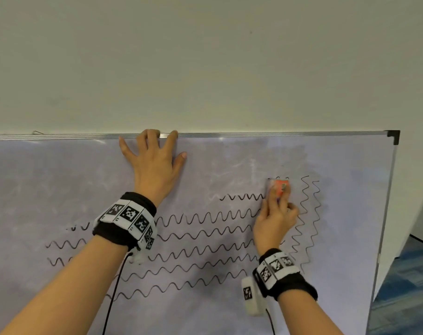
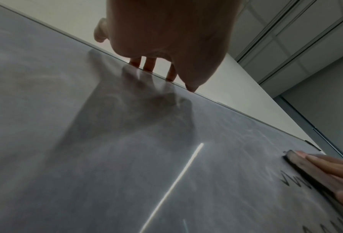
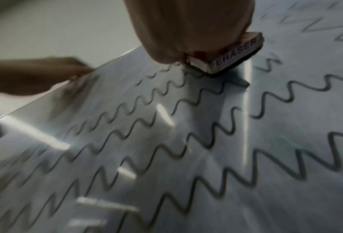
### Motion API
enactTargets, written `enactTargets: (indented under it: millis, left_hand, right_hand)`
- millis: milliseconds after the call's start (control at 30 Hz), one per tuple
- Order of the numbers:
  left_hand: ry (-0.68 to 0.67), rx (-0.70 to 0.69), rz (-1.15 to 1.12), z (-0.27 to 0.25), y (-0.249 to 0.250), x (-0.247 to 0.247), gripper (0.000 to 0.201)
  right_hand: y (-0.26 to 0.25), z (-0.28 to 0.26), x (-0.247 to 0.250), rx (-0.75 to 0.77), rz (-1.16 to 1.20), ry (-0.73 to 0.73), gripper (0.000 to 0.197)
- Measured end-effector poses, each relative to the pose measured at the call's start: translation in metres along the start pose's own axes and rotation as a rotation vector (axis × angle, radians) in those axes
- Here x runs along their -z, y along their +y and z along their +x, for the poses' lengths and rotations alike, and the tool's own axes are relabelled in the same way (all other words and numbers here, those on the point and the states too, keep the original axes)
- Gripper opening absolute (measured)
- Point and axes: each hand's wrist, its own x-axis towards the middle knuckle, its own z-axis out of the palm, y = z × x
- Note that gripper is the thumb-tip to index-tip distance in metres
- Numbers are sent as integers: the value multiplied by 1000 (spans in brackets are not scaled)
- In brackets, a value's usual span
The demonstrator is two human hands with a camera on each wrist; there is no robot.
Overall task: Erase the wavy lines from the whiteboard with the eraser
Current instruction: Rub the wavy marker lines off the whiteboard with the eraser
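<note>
A whiteboard (image 1: pixel 60 184) fills the lower head view, with several black wavy lines (image 1: pixel 205 238) across its middle and two vertical wavy lines (image 1: pixel 309 213) at the right. My right hand (image 1: pixel 275 213) grips an orange-topped eraser (image 1: pixel 279 187) and presses it flat on the board at the right end of the top wavy line. In the right wrist view the eraser (image 3: pixel 236 53) shows the word ERASER on its side. My left hand (image 1: pixel 152 160) lies spread on the board, its fingers curled over the top frame (image 1: pixel 278 134). The left wrist view shows those fingers (image 2: pixel 150 64) at the edge.
A pale wall (image 1: pixel 205 56) rises behind the board. The board's right edge with a black corner cap (image 1: pixel 394 136) stands at the right, and blue carpet floor (image 1: pixel 408 286) lies beyond it. Smudged grey areas mark the board's upper part.
</note>
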Motion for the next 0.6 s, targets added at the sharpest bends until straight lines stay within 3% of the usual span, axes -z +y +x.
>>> enactTargets:
  millis: [67,167,233,333,400,600]
  left_hand:
    - [5,9,1,0,2,-1,44]
    - [17,-6,5,0,-2,-2,43]
    - [13,-27,19,-1,-6,-1,44]
    - [-1,-40,27,-2,-9,1,46]
    - [-5,-32,22,-2,-6,1,46]
    - [4,6,1,-1,0,-3,45]
  right_hand:
    - [-10,-21,-3,183,-1,-84,51]
    - [-7,-21,-3,240,5,-109,50]
    - [6,-1,-2,132,-11,-54,46]
    - [27,38,0,-223,17,19,43]
    - [30,47,0,-304,9,31,41]
    - [19,-13,-1,40,11,-40,43]
